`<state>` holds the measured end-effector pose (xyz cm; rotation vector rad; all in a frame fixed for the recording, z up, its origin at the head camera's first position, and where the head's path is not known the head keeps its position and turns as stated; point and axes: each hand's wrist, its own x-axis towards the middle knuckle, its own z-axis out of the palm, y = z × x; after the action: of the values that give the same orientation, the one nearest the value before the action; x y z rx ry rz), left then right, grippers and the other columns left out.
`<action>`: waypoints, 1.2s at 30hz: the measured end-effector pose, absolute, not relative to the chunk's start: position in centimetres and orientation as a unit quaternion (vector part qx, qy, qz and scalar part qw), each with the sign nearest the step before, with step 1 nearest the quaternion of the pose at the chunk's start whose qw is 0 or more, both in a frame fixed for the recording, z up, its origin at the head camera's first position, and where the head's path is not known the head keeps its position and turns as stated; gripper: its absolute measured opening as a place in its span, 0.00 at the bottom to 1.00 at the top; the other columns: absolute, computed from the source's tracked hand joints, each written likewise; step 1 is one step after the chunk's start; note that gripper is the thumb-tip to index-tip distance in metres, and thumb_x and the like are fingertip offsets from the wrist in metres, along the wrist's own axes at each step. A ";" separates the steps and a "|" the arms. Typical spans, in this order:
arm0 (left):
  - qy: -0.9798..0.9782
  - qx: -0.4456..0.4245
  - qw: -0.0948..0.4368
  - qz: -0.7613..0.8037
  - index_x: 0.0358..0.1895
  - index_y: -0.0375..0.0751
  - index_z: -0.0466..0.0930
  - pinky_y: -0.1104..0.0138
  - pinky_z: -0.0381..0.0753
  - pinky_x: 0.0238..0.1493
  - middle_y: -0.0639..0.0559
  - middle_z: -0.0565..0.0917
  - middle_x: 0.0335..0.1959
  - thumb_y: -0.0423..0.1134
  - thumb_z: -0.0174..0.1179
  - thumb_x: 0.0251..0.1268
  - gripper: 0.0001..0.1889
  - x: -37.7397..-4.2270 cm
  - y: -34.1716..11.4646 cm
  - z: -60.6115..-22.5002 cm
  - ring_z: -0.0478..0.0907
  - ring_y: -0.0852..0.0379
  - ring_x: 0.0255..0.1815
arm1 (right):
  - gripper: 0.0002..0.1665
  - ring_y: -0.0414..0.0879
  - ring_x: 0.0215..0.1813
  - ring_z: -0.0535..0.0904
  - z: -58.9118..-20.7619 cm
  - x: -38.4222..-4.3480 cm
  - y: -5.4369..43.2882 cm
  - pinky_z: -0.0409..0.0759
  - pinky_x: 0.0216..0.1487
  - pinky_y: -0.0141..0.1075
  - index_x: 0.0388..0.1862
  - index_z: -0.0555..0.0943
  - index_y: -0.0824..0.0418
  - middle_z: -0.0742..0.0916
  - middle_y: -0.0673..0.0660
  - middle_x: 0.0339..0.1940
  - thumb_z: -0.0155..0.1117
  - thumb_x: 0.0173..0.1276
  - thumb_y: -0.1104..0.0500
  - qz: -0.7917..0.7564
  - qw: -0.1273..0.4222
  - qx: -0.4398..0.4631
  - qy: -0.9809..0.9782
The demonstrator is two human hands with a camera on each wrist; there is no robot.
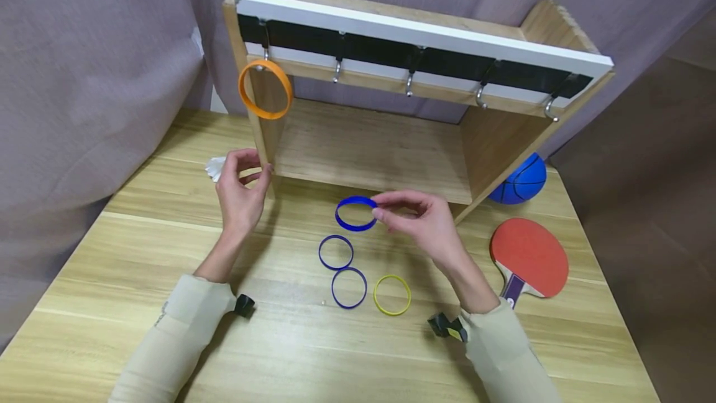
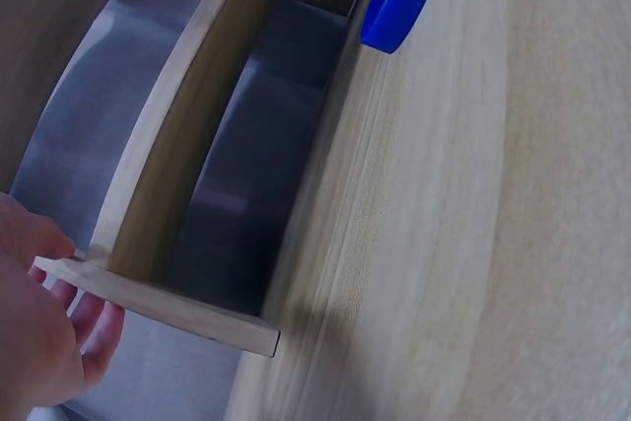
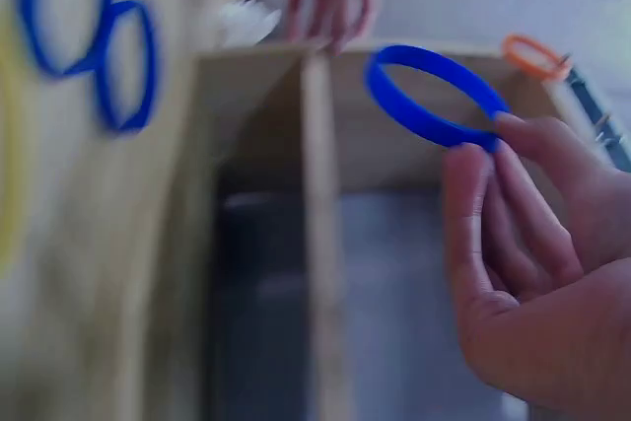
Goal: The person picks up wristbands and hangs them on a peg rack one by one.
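My right hand (image 1: 427, 222) pinches a blue ring (image 1: 356, 229) by its right edge, thumb on the near side, in front of the shelf. In the right wrist view the same blue ring (image 3: 424, 133) tilts between thumb and fingertips. With thumb and fingers, my left hand (image 1: 240, 188) grips the left side panel of the wooden shelf (image 1: 369, 142). The left wrist view shows that hand (image 2: 44, 313) on the panel's edge by the middle board. An orange ring (image 1: 288, 95) hangs from the leftmost metal hook (image 1: 266, 51). The other hooks, such as the rightmost hook (image 1: 550, 109), carry no ring.
Two thin blue rings, the upper ring (image 1: 320, 255) and the lower ring (image 1: 334, 294), lie on the table (image 1: 291, 353) beside a yellow ring (image 1: 376, 300). A red table tennis paddle (image 1: 528, 257) and a blue ball (image 1: 520, 182) are at right. White crumpled material (image 1: 214, 168) lies behind the left hand.
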<state>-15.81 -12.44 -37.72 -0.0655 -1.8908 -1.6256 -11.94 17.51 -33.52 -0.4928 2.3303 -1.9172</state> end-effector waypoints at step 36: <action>-0.718 -0.031 0.322 -0.617 0.49 0.23 0.74 0.61 0.88 0.43 0.34 0.81 0.43 0.19 0.63 0.57 0.16 -15.7 -12.5 -37.5 0.80 0.43 0.45 | 0.15 0.51 0.41 0.84 -25.4 -16.2 9.3 0.87 0.30 0.36 0.49 0.84 0.67 0.87 0.65 0.45 0.70 0.63 0.67 -0.850 -0.083 -0.165 0.494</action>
<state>-15.70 -12.48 -37.50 -0.0801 -1.8855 -1.6192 -16.25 9.29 -25.37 -0.5488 1.6393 -2.8200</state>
